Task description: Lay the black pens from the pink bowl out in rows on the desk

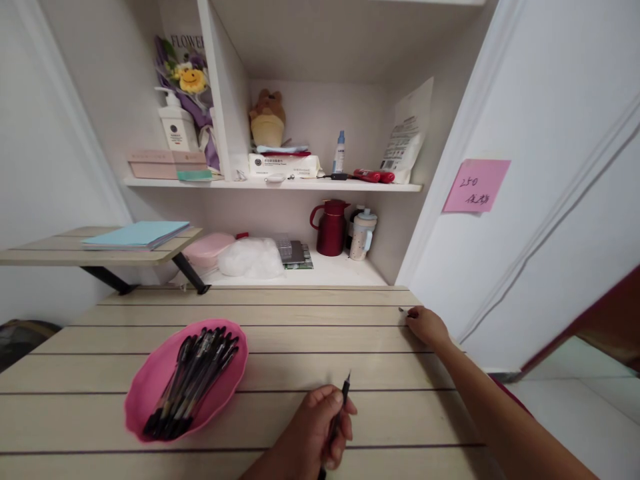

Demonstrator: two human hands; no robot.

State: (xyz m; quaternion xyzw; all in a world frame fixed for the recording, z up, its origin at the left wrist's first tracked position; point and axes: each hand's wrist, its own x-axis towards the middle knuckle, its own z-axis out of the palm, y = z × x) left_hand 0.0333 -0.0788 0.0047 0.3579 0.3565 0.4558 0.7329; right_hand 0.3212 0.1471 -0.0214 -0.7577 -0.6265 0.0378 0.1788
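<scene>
My left hand (317, 427) is closed around a black pen (343, 400), tip pointing up and away, low over the wooden table (300, 333). My right hand (425, 325) reaches to the table's far right edge, fingers pinched on a small dark item (403, 310) that I cannot make out. A pink oval bowl (150, 380) holding several black pens (193, 380) sits left of my left hand.
A raised wooden shelf with a light blue notebook (137, 235) stands at the back left. The alcove behind holds a red jug (330, 228), a cup, a pink case, white stuffing and shelf clutter. A pink sticky note (475, 185) is on the right wall.
</scene>
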